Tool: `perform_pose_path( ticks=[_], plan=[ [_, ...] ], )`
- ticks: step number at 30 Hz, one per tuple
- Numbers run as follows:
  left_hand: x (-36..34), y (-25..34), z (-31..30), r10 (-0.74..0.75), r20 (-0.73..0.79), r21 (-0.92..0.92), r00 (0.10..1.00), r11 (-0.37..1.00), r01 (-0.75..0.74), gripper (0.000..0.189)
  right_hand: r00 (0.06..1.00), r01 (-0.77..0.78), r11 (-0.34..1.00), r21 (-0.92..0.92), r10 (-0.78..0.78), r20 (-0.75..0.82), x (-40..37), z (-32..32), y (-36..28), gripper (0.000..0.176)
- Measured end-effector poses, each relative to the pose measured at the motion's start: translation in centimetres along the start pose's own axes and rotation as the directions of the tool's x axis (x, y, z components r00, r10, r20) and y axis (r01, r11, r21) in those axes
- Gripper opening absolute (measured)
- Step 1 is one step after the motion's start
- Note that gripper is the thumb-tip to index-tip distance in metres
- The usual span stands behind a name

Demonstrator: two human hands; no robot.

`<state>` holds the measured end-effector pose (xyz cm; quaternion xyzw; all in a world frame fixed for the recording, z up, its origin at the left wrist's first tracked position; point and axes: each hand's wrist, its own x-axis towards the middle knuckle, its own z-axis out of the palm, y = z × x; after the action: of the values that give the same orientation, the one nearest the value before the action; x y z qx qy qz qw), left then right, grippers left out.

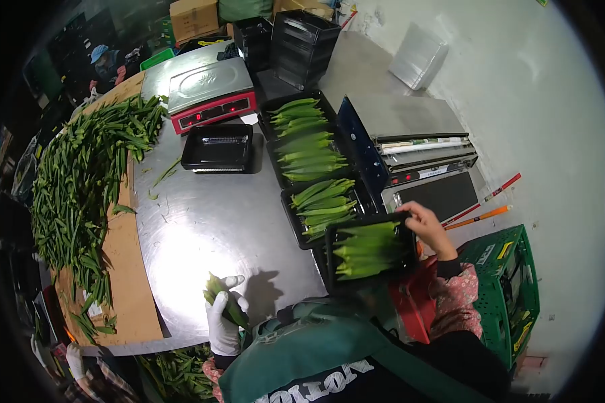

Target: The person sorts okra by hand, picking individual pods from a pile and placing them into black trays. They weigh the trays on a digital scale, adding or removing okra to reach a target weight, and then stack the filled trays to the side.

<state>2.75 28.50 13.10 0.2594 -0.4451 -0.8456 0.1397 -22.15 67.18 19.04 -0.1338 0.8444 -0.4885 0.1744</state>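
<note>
Head view: okra packing, by the look of it. Left hand (223,321), white-gloved, is closed round a few okra pods (216,290) over the steel table (202,228). Right hand (429,228), wrist bent, grips a corner of the filled black tray (368,250) beside the wrapping machine (425,168). The tray needs keeping level. More filled trays (312,178) line up beyond.

Scale (210,91): red-fronted, steel pan
Empty black tray (218,148): just in front of the scale
Okra heap (81,181): left of the scale, on brown board
Filled trays (273,160): row right of the scale
Wrapping machine (417,161): farther right of the scale
Black crates (301,43): behind the scale, rightward
</note>
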Motion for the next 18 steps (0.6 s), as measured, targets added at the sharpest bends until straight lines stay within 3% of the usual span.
perform_pose_path(
  ticks=[1,4,8,11,14,15,18],
  plan=[
    [-0.1,-0.2,0.5,-0.004,-0.017,-0.014,1.0,1.0,0.004,0.039,1.0,0.004,0.991,-0.134,-0.007,-0.02,0.2,0.2,1.3,0.032],
    [0.2,-0.7,0.2,-0.037,0.026,-0.019,0.999,0.999,0.037,0.036,0.999,0.028,0.962,-0.273,-0.02,0.032,0.7,0.9,2.8,0.034],
    [0.2,-0.6,0.4,-0.02,-0.011,-0.054,1.0,0.998,0.019,0.034,0.914,0.348,0.792,-0.502,-0.406,-0.007,1.0,3.1,4.1,0.027],
    [0.1,-1.4,0.1,-0.02,-0.065,-0.119,0.998,0.993,0.013,0.033,0.842,0.347,0.682,-0.644,-0.529,-0.106,0.7,4.3,2.2,0.028],
    [-0.1,-2.1,-0.4,-0.035,-0.09,-0.196,0.995,0.98,0.017,0.034,0.892,0.129,0.671,-0.73,-0.4,-0.211,-0.3,5.0,1.0,0.034],
    [0.0,-2.4,-0.6,-0.034,-0.103,-0.207,0.994,0.978,0.012,0.034,0.921,0.082,0.735,-0.673,-0.313,-0.23,-0.4,5.2,1.0,0.042],
    [0.2,-3.2,-1.1,-0.036,-0.138,-0.262,0.99,0.965,-0.002,0.036,0.815,0.259,0.641,-0.722,-0.546,-0.193,-0.9,7.5,0.6,0.05]
  ],
)
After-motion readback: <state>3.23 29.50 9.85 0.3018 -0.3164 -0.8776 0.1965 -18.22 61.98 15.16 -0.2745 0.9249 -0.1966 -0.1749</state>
